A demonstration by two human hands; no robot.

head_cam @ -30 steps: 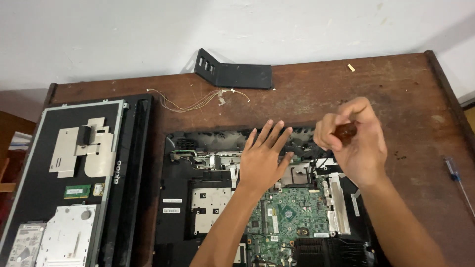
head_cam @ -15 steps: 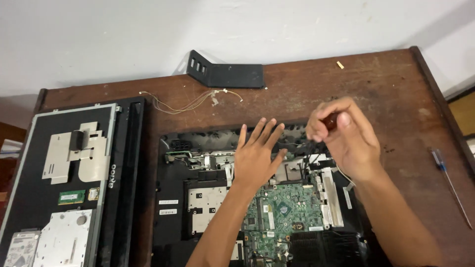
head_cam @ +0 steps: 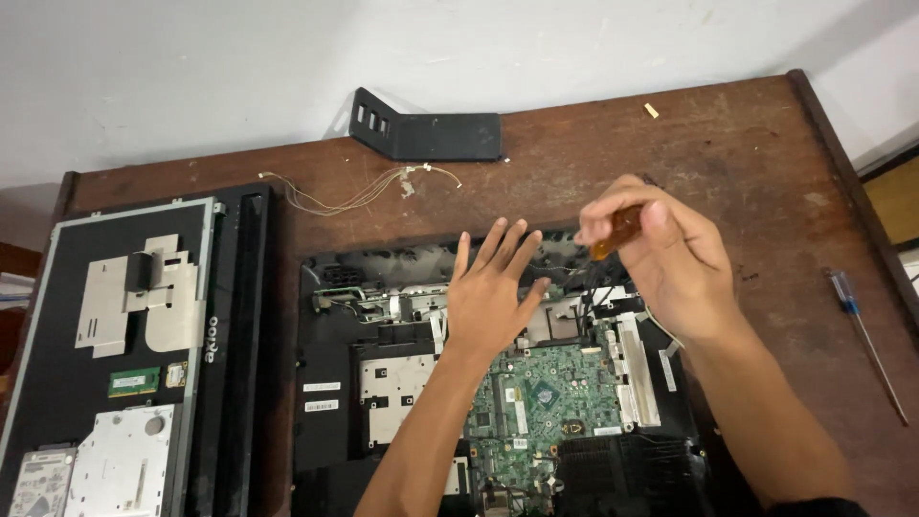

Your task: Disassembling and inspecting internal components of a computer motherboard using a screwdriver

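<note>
An opened laptop base lies on the brown wooden table, its green circuit board exposed. My left hand rests flat on the base's upper middle, fingers spread, holding nothing. My right hand hovers over the base's upper right corner, closed around a screwdriver with an amber handle. The tool's tip is hidden behind my fingers.
A detached laptop panel with metal plates, a memory stick and a drive lies at the left. A black bracket and loose thin wires sit at the back. A blue-handled screwdriver lies near the table's right edge.
The view has shifted slightly. My right hand with the screwdriver has stayed over the base's upper right corner, turning a little. My left hand stays flat on the base.
</note>
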